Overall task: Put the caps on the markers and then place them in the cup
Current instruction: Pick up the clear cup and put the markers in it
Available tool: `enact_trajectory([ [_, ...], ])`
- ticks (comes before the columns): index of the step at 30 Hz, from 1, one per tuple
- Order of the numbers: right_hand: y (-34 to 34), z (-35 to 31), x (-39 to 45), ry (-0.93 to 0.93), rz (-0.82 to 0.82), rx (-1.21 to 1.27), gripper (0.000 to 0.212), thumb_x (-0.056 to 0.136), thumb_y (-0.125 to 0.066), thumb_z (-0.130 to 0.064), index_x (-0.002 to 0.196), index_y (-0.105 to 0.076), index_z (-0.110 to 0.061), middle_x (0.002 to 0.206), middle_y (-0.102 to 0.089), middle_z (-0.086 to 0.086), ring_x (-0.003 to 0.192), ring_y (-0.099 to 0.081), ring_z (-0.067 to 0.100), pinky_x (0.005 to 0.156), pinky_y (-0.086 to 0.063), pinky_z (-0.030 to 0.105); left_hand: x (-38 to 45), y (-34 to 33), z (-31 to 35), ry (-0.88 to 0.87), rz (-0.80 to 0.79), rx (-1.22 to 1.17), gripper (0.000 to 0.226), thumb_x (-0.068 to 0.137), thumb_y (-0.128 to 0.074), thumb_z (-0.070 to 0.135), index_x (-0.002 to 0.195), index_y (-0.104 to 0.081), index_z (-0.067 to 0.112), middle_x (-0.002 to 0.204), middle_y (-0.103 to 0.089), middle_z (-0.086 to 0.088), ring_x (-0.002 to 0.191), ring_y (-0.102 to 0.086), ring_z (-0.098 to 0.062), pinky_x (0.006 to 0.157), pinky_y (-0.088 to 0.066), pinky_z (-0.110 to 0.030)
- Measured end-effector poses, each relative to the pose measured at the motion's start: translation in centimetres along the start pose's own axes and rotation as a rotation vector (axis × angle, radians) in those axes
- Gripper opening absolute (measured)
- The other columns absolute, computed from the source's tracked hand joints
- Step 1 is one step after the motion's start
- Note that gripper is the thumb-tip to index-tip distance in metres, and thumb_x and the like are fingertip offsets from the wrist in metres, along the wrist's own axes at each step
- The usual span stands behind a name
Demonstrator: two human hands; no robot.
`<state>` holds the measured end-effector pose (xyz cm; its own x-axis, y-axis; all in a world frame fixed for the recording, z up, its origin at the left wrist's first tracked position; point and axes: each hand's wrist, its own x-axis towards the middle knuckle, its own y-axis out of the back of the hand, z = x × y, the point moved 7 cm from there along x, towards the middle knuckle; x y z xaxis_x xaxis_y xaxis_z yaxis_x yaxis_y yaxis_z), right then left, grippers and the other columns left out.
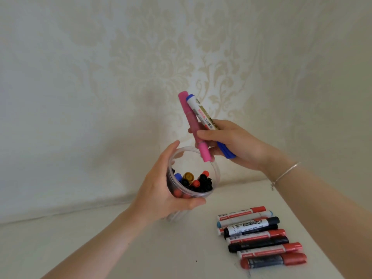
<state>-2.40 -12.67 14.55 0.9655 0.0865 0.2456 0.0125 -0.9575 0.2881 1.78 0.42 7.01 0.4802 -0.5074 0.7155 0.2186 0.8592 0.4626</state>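
Markers in right hand hover over cup rim, left hand gripping

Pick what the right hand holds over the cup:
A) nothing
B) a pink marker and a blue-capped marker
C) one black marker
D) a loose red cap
B: the right hand grips a pink marker and a blue-capped marker together above the cup.

Two capped markers, pink and blue-and-white, in hand; one clear plastic cup; eight capped markers on the white surface.
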Motion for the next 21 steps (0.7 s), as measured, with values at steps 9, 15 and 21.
enact_trajectory([
  [9, -1.3, 0.0, 0.9, -0.006, 0.151, -0.205, 0.016, 0.084, -0.062, -0.009, 0.097, -0.052, -0.01, 0.092, -0.072, 0.015, 0.056, -0.057, 0.01, 0.042, -0.031, 0.024, 0.1, 0.1, -0.1, -0.002, -0.029, -0.014, 0.116, 0.049, -0.085, 0.057, 0.141, -0.014, 0.055, 0.137, -0.041, 0.034, 0.128, -0.043, 0.004, 0.103, -0.031, -0.009],
  [15, -0.9, 0.0, 0.9, 0.044, 0.371, -0.431, 0.021, 0.069, -0.081, -0.027, 0.085, -0.067, -0.025, 0.086, -0.066, -0.003, 0.074, -0.064, 0.016, 0.071, -0.051, 0.03, 0.2, 1.0, -0.6, 0.039, 0.05, -0.062, 0.11, 0.047, -0.084, 0.051, 0.134, -0.018, 0.063, 0.131, -0.047, 0.032, 0.121, -0.049, 0.007, 0.096, -0.035, -0.005],
  [21, -1.6, 0.1, 1.5, 0.03, 0.291, -0.645, 0.019, 0.075, -0.076, -0.031, 0.089, -0.066, -0.023, 0.077, -0.068, -0.002, 0.058, -0.057, 0.009, 0.059, -0.046, 0.024, 0.1, 0.9, -0.8, 0.057, 0.064, -0.068, 0.109, 0.048, -0.083, 0.052, 0.135, -0.019, 0.062, 0.133, -0.05, 0.024, 0.126, -0.047, 0.002, 0.103, -0.035, -0.012],
])
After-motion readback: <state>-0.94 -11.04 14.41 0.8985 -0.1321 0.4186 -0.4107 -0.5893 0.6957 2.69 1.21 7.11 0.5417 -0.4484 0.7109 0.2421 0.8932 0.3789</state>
